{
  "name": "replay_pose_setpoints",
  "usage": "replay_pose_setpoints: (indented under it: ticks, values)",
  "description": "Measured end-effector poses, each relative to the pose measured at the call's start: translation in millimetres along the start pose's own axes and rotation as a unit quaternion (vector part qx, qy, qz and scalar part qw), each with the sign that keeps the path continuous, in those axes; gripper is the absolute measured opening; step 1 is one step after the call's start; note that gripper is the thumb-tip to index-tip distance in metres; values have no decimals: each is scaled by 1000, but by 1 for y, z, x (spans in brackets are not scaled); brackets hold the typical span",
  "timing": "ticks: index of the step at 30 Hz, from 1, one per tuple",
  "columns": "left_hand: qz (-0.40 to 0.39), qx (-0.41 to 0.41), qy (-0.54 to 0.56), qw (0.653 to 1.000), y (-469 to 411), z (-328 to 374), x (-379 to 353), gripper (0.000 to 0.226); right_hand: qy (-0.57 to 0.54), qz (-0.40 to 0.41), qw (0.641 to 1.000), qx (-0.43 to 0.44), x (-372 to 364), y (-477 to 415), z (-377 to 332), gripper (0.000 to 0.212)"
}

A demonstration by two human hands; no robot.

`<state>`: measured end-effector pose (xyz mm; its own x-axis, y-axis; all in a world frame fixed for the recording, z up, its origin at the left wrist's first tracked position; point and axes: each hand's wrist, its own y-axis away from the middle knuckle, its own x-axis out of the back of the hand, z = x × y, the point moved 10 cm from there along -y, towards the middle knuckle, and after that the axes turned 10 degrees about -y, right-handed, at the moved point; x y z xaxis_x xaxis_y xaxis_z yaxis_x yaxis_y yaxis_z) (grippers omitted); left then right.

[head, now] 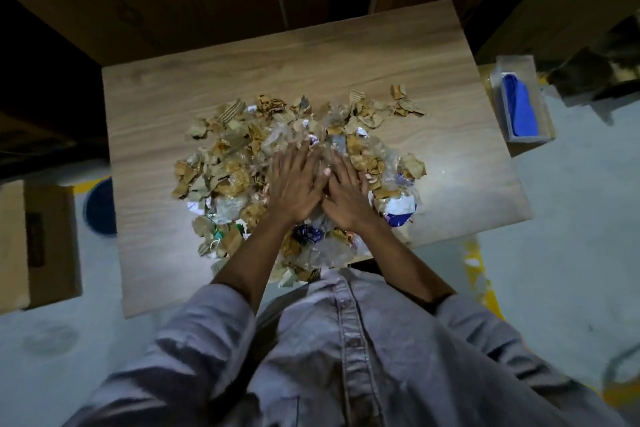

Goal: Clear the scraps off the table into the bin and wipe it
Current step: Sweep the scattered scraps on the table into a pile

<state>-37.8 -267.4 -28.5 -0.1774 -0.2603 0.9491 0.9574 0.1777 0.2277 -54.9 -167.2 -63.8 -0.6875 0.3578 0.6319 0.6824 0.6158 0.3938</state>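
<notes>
left hand [294, 189] flat, fingers straight, pressing torn brown cardboard and clear plastic scraps [225, 166] | right hand [346, 199] likewise, just beside it | i see the scraps heaped mid pale wooden table [346, 62] | round blue bin [101, 208] on floor, table's left

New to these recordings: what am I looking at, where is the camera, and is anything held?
No machine here: a person wears one camera on the head, looking down at a wooden table. Scraps of torn cardboard, plastic and wrappers are piled on it. The left hand and right hand lie flat on the pile, fingers straight, gripping nothing. On the floor at left, a blue round thing, likely the bin, is half hidden by the table. At right, a clear box holds a blue cloth.
</notes>
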Motion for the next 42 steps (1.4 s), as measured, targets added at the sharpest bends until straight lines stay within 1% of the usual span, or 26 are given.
replay_pose_setpoints:
  ticks: [2, 3, 5, 7, 10, 12, 14, 17, 20, 21, 23, 25, 26, 28, 31, 34, 35, 37, 40, 42]
  values:
    - [2, -6, -15, 1000, 0, 0, -4, 77, 9, 5, 1000, -9, 3, 3, -1, 75]
    - [12, -6, -17, 1000, 0, 1, -2, 74, 10, 21, 1000, -3, 7, 5, -4, 73]
    - [49, -7, -17, 999, 1, 5, 7, 66, 13, 78, 997, 18, 21, 11, -12, 68]
    - [67, -9, -14, 998, 1, 8, 13, 62, 9, 121, 992, 30, 33, 17, -16, 68]
    - [75, -11, -6, 997, -1, 13, 17, 58, -60, 137, 988, 47, 40, 21, -14, 54]
    - [85, -12, -2, 996, -2, 16, 23, 57, -99, 150, 981, 66, 47, 23, -14, 53]
    - [98, -16, 4, 995, -4, 21, 30, 58, -129, 159, 977, 66, 58, 25, -12, 59]
    - [107, -23, 16, 994, -13, 34, 38, 60, -188, 174, 965, 56, 80, 26, -1, 61]
    - [106, -23, 35, 993, -29, 48, 46, 62, -223, 216, 949, 52, 109, 26, 16, 71]
    - [106, -26, 38, 993, -35, 54, 48, 63, -228, 232, 944, 49, 119, 26, 23, 70]
    - [101, -32, 36, 994, -51, 66, 51, 67, -238, 260, 935, 38, 140, 25, 38, 60]
    - [80, -38, 26, 996, -69, 77, 48, 71, -248, 281, 927, 26, 159, 20, 54, 53]
    - [65, -41, 16, 997, -80, 83, 45, 73, -245, 288, 926, 24, 168, 16, 61, 53]
    - [37, -48, -13, 998, -101, 95, 37, 72, -226, 285, 931, 10, 180, 3, 79, 57]
    - [-6, -55, -51, 997, -134, 112, 24, 68, -189, 243, 951, -31, 187, -28, 110, 66]
    - [-59, -63, -85, 993, -163, 126, 10, 69, -157, 198, 966, -50, 191, -63, 130, 60]
    - [-73, -65, -92, 991, -171, 130, 6, 69, -150, 182, 970, -56, 191, -74, 134, 61]
    - [-98, -68, -93, 988, -184, 136, 1, 69, -143, 155, 975, -64, 192, -92, 139, 65]
    - [-139, -64, -80, 985, -200, 142, -12, 73, -143, 139, 977, -71, 191, -112, 148, 61]
    - [-164, -56, -76, 982, -204, 142, -21, 79, -138, 128, 980, -68, 184, -120, 150, 69]
